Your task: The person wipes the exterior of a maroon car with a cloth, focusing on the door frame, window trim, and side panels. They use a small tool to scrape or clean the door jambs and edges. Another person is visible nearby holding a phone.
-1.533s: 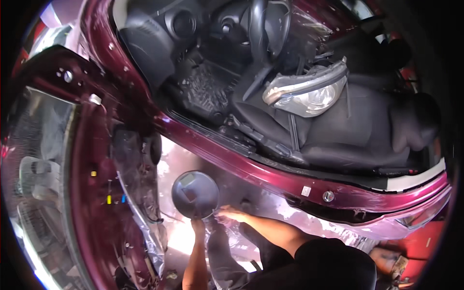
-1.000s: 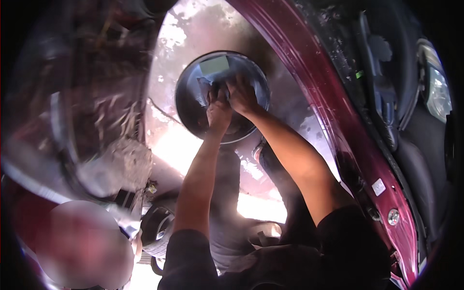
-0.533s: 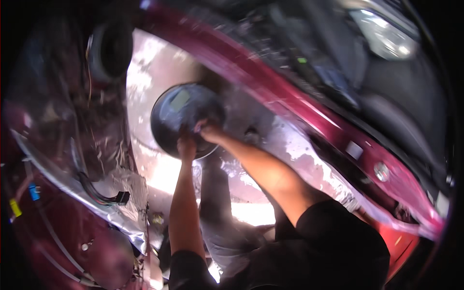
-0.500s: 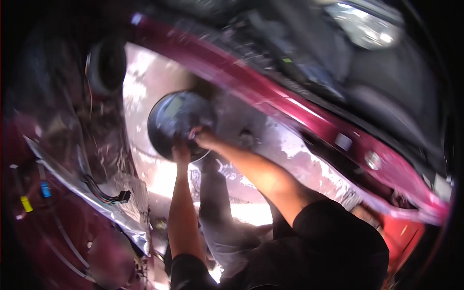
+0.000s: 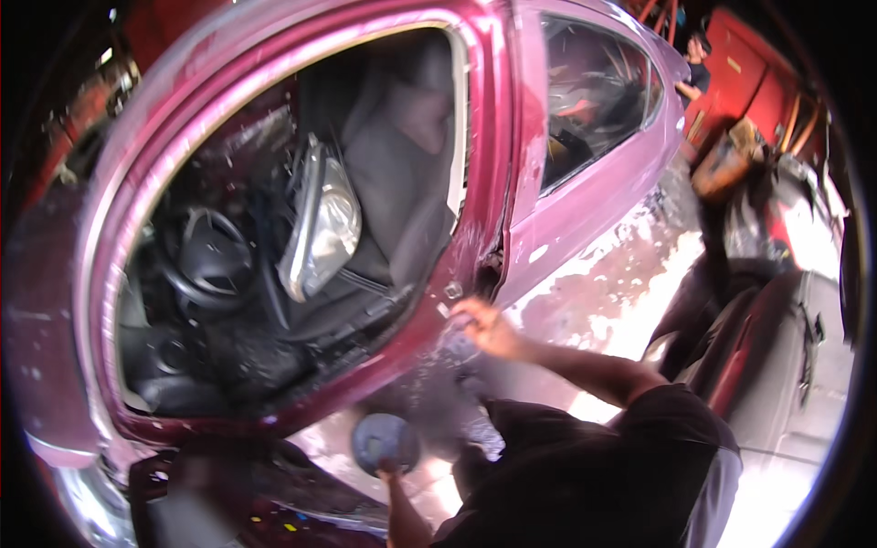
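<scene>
My left hand (image 5: 390,469), low in the view, is closed at the near edge of a round grey tub-like thing (image 5: 384,438). Its exact kind and contents are too blurred to make out. Farther up and to the right, my right hand (image 5: 491,331) reaches to the base of the maroon door pillar (image 5: 457,274) of a car. Its fingers are pinched, with a small pale piece (image 5: 444,310) at their tips. A small metal fitting (image 5: 452,290) sits on the pillar just beyond those fingertips.
Through the doorless front opening, a loose headlight (image 5: 324,224) lies on the seat beside the steering wheel (image 5: 215,251). A detached door (image 5: 301,489) lies at lower left. Black seats (image 5: 749,347) stand at right. Another person (image 5: 696,73) is behind the car.
My view has swung up to the car's side. My right hand has left the round tub-like thing and moved to the pillar; my left hand stays at it.
</scene>
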`<state>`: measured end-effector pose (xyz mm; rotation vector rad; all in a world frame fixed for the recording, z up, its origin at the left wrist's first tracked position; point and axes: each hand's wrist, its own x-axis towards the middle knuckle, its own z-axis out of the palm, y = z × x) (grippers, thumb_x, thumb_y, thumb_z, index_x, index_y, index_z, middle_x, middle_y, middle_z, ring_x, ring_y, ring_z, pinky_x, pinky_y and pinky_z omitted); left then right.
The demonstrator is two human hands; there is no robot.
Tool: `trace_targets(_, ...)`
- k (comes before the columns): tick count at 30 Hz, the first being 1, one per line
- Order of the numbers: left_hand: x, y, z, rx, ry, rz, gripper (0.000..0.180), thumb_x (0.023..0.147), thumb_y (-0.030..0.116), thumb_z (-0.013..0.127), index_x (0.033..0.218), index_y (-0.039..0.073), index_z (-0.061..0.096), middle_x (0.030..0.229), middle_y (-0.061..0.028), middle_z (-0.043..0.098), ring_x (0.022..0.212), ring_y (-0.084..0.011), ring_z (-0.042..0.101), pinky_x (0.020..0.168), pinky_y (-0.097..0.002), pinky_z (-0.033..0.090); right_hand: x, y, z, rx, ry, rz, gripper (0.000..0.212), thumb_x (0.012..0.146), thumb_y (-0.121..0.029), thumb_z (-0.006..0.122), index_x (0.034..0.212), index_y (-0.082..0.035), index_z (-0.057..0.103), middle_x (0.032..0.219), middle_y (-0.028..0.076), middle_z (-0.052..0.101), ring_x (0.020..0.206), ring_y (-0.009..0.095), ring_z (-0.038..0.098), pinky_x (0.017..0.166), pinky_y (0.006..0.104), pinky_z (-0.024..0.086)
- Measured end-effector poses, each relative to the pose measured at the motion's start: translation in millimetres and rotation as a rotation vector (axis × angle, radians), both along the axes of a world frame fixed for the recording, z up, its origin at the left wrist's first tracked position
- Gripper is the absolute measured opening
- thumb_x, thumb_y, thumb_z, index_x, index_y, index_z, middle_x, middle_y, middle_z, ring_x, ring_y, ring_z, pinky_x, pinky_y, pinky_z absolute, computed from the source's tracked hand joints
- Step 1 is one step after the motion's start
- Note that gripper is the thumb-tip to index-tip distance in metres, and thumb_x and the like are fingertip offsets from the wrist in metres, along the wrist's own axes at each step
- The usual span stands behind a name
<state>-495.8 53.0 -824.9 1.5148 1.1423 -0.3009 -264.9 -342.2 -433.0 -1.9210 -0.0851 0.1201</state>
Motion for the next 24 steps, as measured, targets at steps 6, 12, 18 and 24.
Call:
trace_targets(6,50,-21,105,-0.127,0.019,-0.177,0.037,0.103,0.042,0.05,0.138,0.029,0.054,0.136,-0.0065,0.055,0.121,-0.0361,0.056,0.078,-0.0643,0.059,80,-78,200,-0.329,-1.038,-0.352,0.036,0.091,-0.013,0.057,0.126,-0.002,0.058,0.127,0.023,0.057,0.124,0.041,0.055,0.104,0.0447,0.045)
trace_targets(12,102,-41,120,-0.082,-0.191,-0.236,0.049,0.1,0.041,0.058,0.138,0.009,0.058,0.128,-0.0119,0.062,0.098,-0.0306,0.067,0.061,-0.0453,0.064,207,-86,372,-0.697,-1.032,-0.512,0.062,0.104,-0.033,0.052,0.157,-0.009,0.031,0.16,0.032,0.025,0.147,0.05,0.03,0.118,0.0609,0.027)
trace_targets(18,85,-86,152,-0.079,-0.041,-0.277,0.047,0.103,0.046,0.053,0.141,0.018,0.057,0.138,-0.0109,0.055,0.121,-0.033,0.057,0.069,-0.0512,0.064,231,-117,325,-0.886,-1.517,-0.579,0.034,0.088,-0.022,0.056,0.115,-0.006,0.068,0.119,0.021,0.061,0.115,0.038,0.056,0.098,0.0592,0.042)
trace_targets(24,63,-121,166,-0.073,-0.014,-0.322,0.047,0.103,0.043,0.053,0.142,0.017,0.056,0.138,-0.0093,0.058,0.116,-0.0294,0.062,0.072,-0.0489,0.065,173,-107,186,-0.913,-1.456,-0.274,0.052,0.088,-0.015,0.064,0.137,-0.001,0.056,0.143,0.022,0.052,0.135,0.043,0.046,0.111,0.0617,0.035)
